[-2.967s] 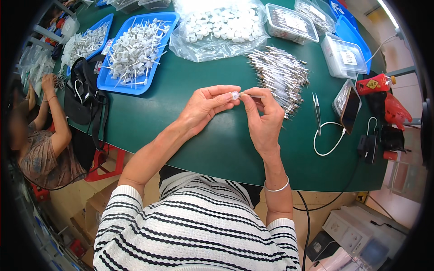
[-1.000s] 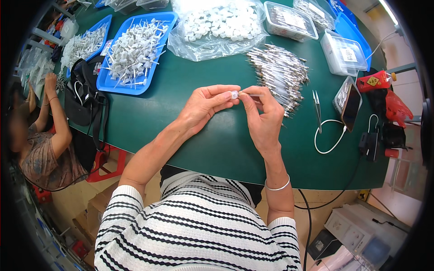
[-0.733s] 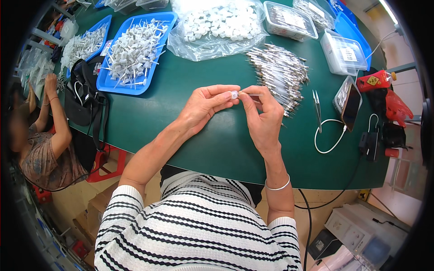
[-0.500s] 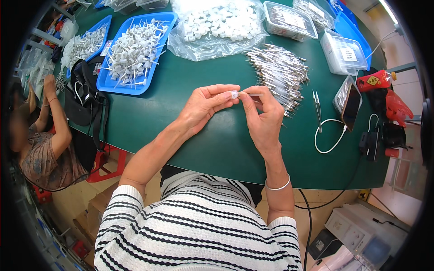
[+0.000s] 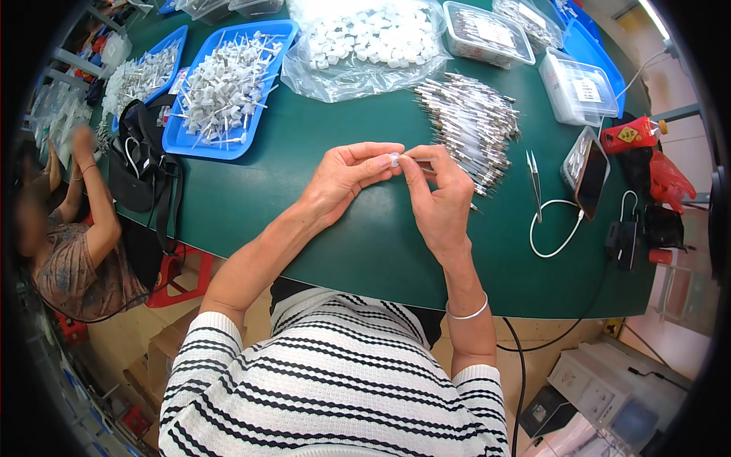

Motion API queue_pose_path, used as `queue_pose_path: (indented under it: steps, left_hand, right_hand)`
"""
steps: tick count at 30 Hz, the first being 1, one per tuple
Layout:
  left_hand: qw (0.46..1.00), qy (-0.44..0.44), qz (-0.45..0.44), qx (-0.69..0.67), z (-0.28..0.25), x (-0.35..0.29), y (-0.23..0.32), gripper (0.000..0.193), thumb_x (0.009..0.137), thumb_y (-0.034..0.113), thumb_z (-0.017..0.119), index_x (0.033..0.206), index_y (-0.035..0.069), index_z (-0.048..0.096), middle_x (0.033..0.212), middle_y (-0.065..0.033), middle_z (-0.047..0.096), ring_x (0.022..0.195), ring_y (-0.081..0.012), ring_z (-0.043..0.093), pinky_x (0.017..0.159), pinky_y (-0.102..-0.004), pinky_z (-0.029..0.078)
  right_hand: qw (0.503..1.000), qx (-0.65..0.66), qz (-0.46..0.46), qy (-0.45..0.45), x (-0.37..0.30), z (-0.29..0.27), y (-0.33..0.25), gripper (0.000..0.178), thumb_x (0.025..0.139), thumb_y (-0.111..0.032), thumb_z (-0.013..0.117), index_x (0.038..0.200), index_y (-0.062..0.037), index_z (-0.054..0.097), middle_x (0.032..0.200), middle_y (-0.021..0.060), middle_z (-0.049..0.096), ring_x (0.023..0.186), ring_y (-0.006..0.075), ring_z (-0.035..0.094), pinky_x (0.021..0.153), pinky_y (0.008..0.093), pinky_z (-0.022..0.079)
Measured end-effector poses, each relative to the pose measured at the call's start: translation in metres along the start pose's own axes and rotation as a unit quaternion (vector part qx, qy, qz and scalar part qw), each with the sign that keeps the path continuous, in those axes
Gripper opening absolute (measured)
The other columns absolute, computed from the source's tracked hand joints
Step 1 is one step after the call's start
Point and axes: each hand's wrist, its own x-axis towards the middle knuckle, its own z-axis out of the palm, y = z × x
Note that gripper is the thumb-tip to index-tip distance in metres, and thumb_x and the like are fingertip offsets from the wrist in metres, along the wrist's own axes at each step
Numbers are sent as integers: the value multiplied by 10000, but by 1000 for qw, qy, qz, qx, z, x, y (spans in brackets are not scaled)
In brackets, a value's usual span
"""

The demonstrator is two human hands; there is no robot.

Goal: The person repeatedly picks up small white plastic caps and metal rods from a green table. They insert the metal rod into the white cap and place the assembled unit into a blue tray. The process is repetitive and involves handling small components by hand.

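Above the green table point(image 5: 365, 244), my two hands meet at the fingertips. A small white plastic cap point(image 5: 394, 159) is pinched between the thumb and fingers of my left hand point(image 5: 343, 179). My right hand point(image 5: 443, 199) is closed against the cap's right side, pinching a thin rod point(image 5: 429, 170) that lies back under its fingers; most of it is hidden. Just beyond my right hand spreads a pile of thin metal-tipped rods point(image 5: 472, 129). Farther off, a clear plastic bag point(image 5: 320, 85) lies open with many loose white caps point(image 5: 373, 38).
A blue tray point(image 5: 173, 143) of capped rods stands at the far left. Tweezers point(image 5: 534, 183), a phone point(image 5: 591, 179) and a white cable point(image 5: 550, 255) lie to the right. Clear boxes point(image 5: 579, 91) stand behind. Another person point(image 5: 84, 244) works at the left.
My right hand has shifted slightly left, closer to the cap, and its fingers have drawn in. My left hand holds the cap in the same place.
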Motion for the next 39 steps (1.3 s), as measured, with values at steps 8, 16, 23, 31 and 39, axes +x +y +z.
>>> queue_pose_path:
  steps: [8, 16, 23, 31, 39]
  left_hand:
    - [1000, 6, 20, 8, 2, -1, 1, 264, 871, 74, 616, 1117, -20, 607, 1032, -74, 642, 924, -95, 603, 855, -213, 497]
    - [989, 6, 127, 74, 0, -2, 0, 254, 866, 69, 620, 1110, -1, 615, 1015, -70, 651, 955, -119, 602, 879, -265, 478]
    - [988, 10, 145, 51, 7, -3, 6, 246, 867, 75, 621, 1097, -11, 616, 998, -71, 653, 928, -119, 607, 855, -258, 483]
    - [990, -17, 114, 82, -5, -1, 4, 231, 863, 88, 632, 1073, -7, 621, 952, -58, 653, 832, -100, 593, 776, -233, 486]
    - [993, -31, 96, 62, -5, -2, 4, 226, 858, 87, 639, 1065, -3, 616, 955, -66, 652, 837, -98, 595, 780, -231, 489]
  right_hand:
    - [999, 33, 16, -13, 0, 1, 4, 92, 802, 5, 647, 886, 0, 611, 829, 97, 638, 683, 199, 635, 604, 285, 520]
    - [964, 114, 224, -90, 6, -13, -14, 97, 853, -64, 628, 931, -6, 636, 682, 49, 617, 580, 60, 552, 511, 205, 444]
    - [985, 76, 134, -75, 1, -9, -5, 100, 861, -77, 618, 920, 3, 625, 690, 67, 634, 578, 103, 607, 527, 229, 470]
    - [990, 45, 103, -80, 3, -11, -7, 95, 854, -54, 616, 915, 18, 620, 718, 84, 643, 612, 137, 637, 558, 250, 495]
    - [974, 109, 163, -114, 2, -15, -5, 82, 868, -63, 611, 892, 15, 621, 686, 64, 634, 610, 88, 610, 539, 223, 465]
